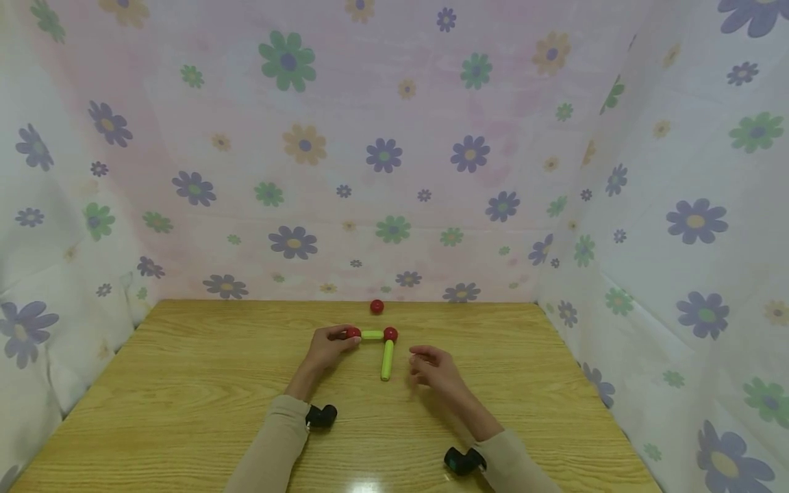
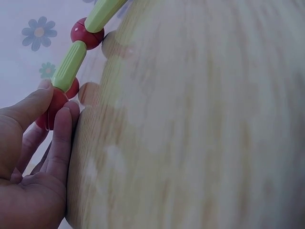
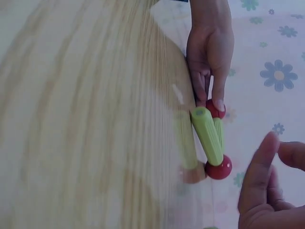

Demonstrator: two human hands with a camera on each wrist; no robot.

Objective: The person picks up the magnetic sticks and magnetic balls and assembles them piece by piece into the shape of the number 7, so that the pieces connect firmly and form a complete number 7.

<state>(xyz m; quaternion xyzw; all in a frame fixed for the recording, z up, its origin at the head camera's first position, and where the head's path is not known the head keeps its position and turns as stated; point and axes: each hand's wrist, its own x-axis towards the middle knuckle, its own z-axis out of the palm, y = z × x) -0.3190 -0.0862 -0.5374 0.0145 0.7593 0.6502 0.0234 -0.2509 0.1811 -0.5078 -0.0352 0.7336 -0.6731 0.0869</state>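
Observation:
My left hand (image 1: 327, 348) grips a red ball (image 1: 353, 333) between thumb and fingers. From that ball a short yellow-green rod (image 1: 372, 335) runs right to a second red ball (image 1: 390, 334). A longer yellow-green rod (image 1: 386, 361) extends from the second ball toward the near side, its other end bare. The left wrist view shows the thumb and fingers around the held ball (image 2: 57, 101). To the right of the longer rod, my right hand (image 1: 436, 370) hovers apart from the pieces, fingers loosely bent and holding nothing.
A loose red ball (image 1: 377, 307) sits near the back edge of the wooden table (image 1: 203, 383), behind the joined pieces. Flower-print cloth (image 1: 382, 192) hangs behind the table and along both sides. A black wrist camera (image 1: 322, 417) is on the left sleeve, another (image 1: 464, 461) on the right.

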